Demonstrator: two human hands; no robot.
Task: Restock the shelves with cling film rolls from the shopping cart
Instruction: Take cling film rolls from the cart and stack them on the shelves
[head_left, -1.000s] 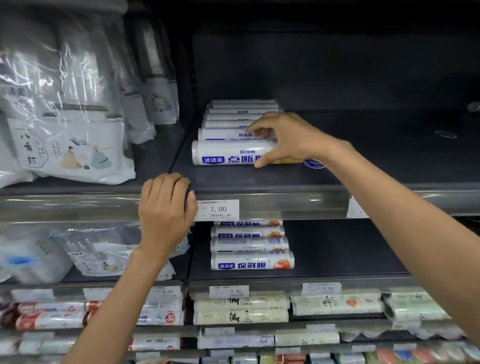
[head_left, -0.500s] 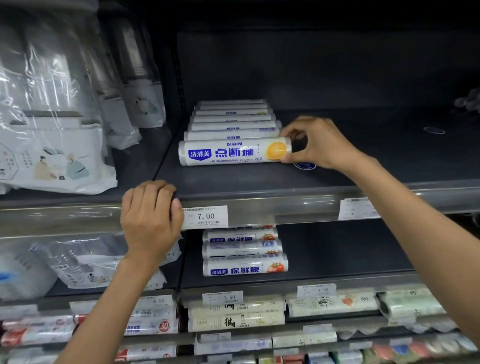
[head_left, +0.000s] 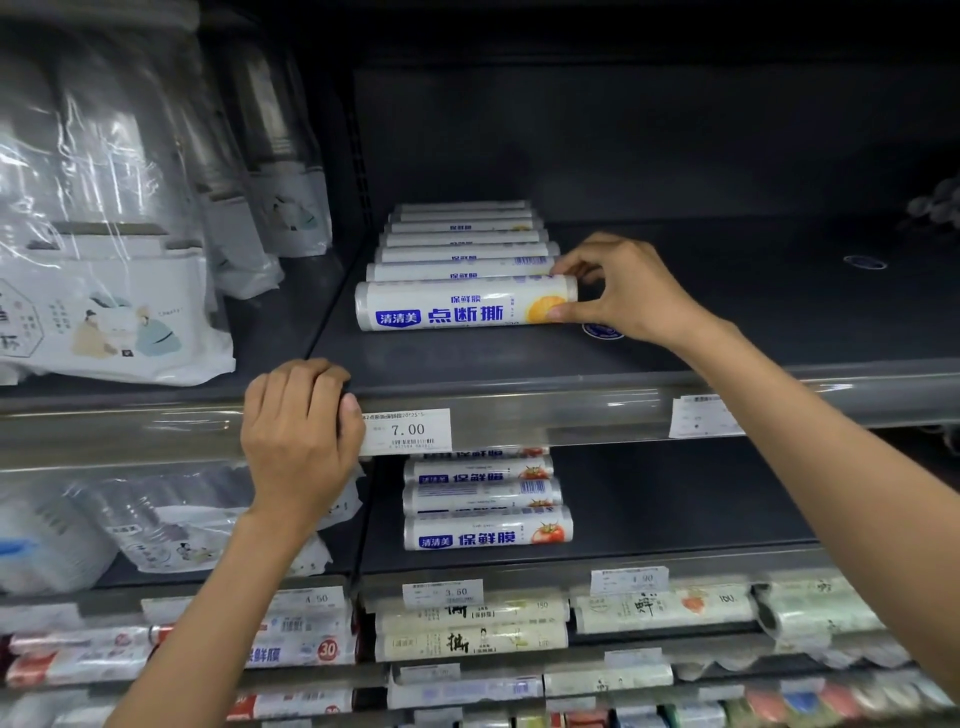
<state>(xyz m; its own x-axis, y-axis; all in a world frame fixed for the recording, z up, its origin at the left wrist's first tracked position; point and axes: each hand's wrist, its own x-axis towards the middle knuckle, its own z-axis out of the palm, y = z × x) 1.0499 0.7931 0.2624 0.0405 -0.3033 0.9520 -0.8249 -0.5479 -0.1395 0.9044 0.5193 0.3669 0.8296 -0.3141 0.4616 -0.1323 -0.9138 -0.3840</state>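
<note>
Head view: right end of white cylindrical film roll (head_left: 457, 307) pinched by our right hand (head_left: 631, 291), axis leftward; left hand (head_left: 298, 436) grips grey shelf lip (head_left: 545, 413).

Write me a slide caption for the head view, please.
Right hand pinches the front roll on the shelf; left hand grips its edge.

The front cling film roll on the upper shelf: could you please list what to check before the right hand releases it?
1. Right hand pinches the right end of the front roll: ok.
2. Front roll lies flat, label outward: ok.
3. Parallel to the row behind: ok.
4. Touching that row: cannot tell.
5. Left hand grips the shelf edge: ok.
</note>
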